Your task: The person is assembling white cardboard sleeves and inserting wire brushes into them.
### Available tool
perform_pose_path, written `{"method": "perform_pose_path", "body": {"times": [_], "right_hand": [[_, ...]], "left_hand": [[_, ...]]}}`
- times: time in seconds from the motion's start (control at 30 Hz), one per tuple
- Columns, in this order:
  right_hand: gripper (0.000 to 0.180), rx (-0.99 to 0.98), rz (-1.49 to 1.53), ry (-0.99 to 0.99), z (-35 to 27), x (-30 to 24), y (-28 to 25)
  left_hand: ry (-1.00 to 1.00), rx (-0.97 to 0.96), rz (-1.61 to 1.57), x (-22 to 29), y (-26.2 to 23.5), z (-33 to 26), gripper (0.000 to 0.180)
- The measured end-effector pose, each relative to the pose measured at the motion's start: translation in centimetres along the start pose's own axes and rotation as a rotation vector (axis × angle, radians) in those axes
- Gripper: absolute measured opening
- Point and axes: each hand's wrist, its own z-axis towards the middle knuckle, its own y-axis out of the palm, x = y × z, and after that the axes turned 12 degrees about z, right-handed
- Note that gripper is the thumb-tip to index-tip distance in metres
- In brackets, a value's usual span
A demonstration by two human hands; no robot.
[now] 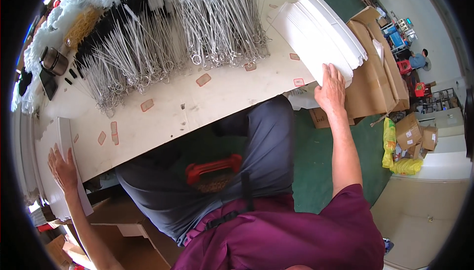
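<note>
My left hand (63, 170) lies with its fingers spread on a flat white carton (53, 139) at the table's left end. On the right, my right hand (332, 88) rests its outstretched fingers on the near end of a fanned stack of flat white cartons or card sheets (316, 28). Across the far side of the table (217, 94) lie several bundles of thin wire brushes (217, 20) with ring ends toward me. White bristles top one bundle; black bristles (106, 28) show among those further left.
A dark cup (54, 61) and a phone-like black slab (48, 83) sit at the back left. An open brown carton (377, 67) stands right of the table. Below are my knees, a red stool (213, 167) and another open carton (133, 235). A person (419, 60) is far off right.
</note>
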Motion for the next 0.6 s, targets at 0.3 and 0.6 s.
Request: {"method": "perform_pose_path", "body": {"times": [0.3,0.6], "right_hand": [[0.067,0.015,0.065,-0.007,0.2,0.3,-0.5],[0.067,0.018,0.257,0.125,-0.1,0.2,-1.2]], "left_hand": [[0.084,0.137,-0.233,5.3,-7.8,-0.9,0.054],[0.257,0.058,-0.588,14.3,-16.8,-3.9,0.059]]}}
